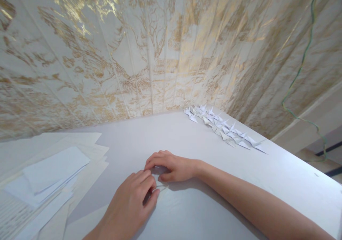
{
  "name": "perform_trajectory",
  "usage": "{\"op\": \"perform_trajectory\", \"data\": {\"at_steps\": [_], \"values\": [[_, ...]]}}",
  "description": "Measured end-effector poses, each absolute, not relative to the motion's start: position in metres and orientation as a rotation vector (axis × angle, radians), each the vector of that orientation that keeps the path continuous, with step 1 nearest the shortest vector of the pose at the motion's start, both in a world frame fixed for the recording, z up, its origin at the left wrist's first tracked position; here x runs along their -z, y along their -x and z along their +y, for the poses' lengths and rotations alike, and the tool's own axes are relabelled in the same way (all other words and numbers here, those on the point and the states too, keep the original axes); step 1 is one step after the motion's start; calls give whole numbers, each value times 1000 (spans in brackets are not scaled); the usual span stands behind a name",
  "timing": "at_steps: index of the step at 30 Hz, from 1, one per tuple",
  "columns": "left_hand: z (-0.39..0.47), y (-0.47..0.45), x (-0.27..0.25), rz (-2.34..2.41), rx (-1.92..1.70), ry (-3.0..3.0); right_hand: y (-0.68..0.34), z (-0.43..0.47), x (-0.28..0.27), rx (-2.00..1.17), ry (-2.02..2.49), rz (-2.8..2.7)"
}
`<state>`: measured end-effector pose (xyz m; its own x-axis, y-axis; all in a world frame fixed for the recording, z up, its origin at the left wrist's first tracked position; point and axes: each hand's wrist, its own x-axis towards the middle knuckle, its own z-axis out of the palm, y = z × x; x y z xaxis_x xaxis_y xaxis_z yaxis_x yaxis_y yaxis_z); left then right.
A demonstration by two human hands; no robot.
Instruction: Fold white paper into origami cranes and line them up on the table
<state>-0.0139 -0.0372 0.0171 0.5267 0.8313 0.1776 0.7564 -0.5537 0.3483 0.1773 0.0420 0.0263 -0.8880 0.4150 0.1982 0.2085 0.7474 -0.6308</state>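
Observation:
A small folded piece of white paper (160,186) lies on the white table between my hands, partly hidden under the fingers. My left hand (135,193) comes in from the lower left, its fingers curled and closed on the paper's left side, with the thumb at its near edge. From the right reaches my right hand (171,165), arched over the far side of the paper. Its thumb rests on the sheet, and its fingertips meet those of the left hand at the far edge.
Several white folded paper cranes (224,127) stand in rows at the back right. Loose sheets of paper (57,168), some printed, are piled at the left. A gold-patterned wall covering (149,54) rises behind the table (133,136). A green cord (301,65) hangs at right.

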Motion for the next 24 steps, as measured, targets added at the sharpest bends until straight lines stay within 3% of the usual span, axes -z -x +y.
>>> {"op": "perform_trajectory", "data": {"at_steps": [24], "values": [[-39,9,-18,1483,-390,-2547,-182,46,-28,-986,436,-2660]]}}
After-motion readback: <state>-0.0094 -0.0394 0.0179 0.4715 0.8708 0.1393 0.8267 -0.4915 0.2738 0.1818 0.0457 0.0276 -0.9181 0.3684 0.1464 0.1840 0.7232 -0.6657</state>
